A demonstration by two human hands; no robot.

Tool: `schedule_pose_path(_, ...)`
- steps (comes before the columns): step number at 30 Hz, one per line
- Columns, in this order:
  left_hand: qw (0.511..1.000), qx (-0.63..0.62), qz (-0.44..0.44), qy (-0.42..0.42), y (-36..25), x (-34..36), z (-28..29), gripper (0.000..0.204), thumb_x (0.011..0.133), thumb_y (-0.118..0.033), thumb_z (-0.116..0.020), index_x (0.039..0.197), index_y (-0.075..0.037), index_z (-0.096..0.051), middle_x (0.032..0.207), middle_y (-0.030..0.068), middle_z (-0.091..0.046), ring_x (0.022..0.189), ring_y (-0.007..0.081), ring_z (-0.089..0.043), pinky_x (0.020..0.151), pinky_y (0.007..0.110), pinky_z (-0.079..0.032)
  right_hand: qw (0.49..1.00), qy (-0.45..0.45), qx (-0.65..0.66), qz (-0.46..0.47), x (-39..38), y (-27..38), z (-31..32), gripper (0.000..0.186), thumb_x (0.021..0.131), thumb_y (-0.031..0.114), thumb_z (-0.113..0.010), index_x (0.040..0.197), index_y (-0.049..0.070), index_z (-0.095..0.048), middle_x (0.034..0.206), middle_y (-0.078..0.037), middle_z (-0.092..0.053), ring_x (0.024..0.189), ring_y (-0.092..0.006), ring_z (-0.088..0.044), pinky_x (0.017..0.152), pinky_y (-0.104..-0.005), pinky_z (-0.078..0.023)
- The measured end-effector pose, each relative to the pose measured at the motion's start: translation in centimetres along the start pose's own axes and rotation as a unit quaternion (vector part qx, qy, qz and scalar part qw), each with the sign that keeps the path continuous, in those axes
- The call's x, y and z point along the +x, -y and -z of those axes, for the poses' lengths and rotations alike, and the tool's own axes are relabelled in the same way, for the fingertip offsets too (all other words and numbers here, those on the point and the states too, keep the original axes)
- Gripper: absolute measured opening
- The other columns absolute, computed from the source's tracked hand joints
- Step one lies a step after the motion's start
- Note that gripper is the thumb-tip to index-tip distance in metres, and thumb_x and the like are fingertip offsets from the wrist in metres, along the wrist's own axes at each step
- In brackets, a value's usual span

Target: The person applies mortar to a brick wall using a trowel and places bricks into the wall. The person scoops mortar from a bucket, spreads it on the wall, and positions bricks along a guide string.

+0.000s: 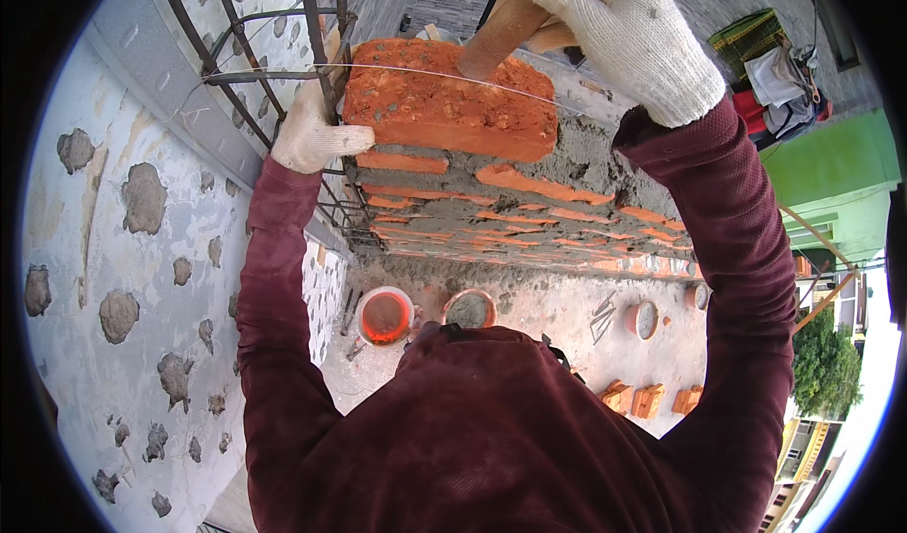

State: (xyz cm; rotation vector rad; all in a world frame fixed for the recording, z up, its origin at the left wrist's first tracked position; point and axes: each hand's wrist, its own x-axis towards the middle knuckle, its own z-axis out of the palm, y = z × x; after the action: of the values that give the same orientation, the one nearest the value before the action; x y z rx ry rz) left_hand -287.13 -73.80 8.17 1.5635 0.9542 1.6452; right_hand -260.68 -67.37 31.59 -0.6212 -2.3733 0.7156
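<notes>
An orange-red brick lies on the top course of the brick wall, over grey mortar. My left hand, in a white knit glove, grips the brick's left end beside the steel bars, its thumb at the near lower corner; some fingers are hidden. In another white glove, my right hand is closed around a tool with a thick wooden handle. The handle's butt meets the brick's top face, while the tool's head is mostly hidden at the upper edge. A thin string line crosses over the brick.
Tied steel bars rise at the left, by a pale wall dabbed with mortar. Far below, the floor holds an orange bucket, a mortar tub, smaller buckets and stacked bricks. Clothes hang at the right.
</notes>
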Motion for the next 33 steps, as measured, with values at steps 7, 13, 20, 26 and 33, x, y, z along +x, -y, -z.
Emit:
schedule_pose_path(7,0.998,0.030,-0.031,-0.040,-1.4,-1.5,-1.1,0.112,0.075,-0.023,-0.089,0.161,0.004,-0.023,0.153,0.0190,-0.047,0.142,0.0282,-0.047,0.119,0.042,-0.036,0.993,-0.064,-0.030,0.091,-3.4,-1.4,4.2,0.028,0.108,0.025,-0.053,0.117,0.003,-0.067,0.102,-0.008,-0.072,0.091,-0.0210,-0.070,0.091,-0.0352,-0.054)
schedule_pose_path(13,0.916,0.228,-0.093,-0.318,-7.2,-9.3,-5.1,0.083,0.093,-0.049,-0.075,0.150,0.005,-0.049,0.126,0.0187,-0.067,0.122,0.0282,-0.063,0.111,0.043,-0.043,0.822,-0.056,0.550,0.139,-18.9,-3.7,10.1,0.034,0.109,0.029,-0.051,0.121,-0.003,-0.048,0.080,-0.011,-0.054,0.049,-0.0172,-0.055,0.033,-0.0348,-0.049)
schedule_pose_path(20,0.942,0.298,-0.135,-0.079,-15.0,-7.3,-8.8,0.061,0.106,-0.048,-0.049,0.131,0.005,-0.065,0.126,0.0196,-0.070,0.117,0.0292,-0.066,0.106,0.041,-0.047,0.955,0.197,0.005,-0.222,-30.6,-8.2,0.4,0.029,0.091,0.017,-0.062,0.108,-0.006,-0.065,0.091,-0.020,-0.071,0.071,-0.0351,-0.069,0.064,-0.0404,-0.053)
schedule_pose_path(26,0.937,0.335,-0.047,0.086,-15.8,-2.1,-10.4,0.052,0.110,-0.041,-0.046,0.134,0.002,-0.066,0.135,0.0176,-0.067,0.132,0.0291,-0.058,0.114,0.041,-0.041,0.920,0.235,0.207,-0.234,-30.0,-10.5,-3.8,0.028,0.088,0.015,-0.072,0.107,-0.003,-0.064,0.079,-0.021,-0.065,0.074,-0.0411,-0.067,0.067,-0.0432,-0.053)
schedule_pose_path(33,0.870,0.474,-0.039,0.126,-14.2,-1.1,-10.6,0.052,0.108,-0.043,-0.047,0.138,-0.004,-0.064,0.138,0.0182,-0.064,0.133,0.0357,-0.056,0.117,0.045,-0.039,0.981,0.165,-0.026,-0.102,-30.1,-11.1,-12.3,0.031,0.089,0.023,-0.068,0.109,0.004,-0.055,0.084,-0.019,-0.064,0.080,-0.0423,-0.066,0.070,-0.0510,-0.053)
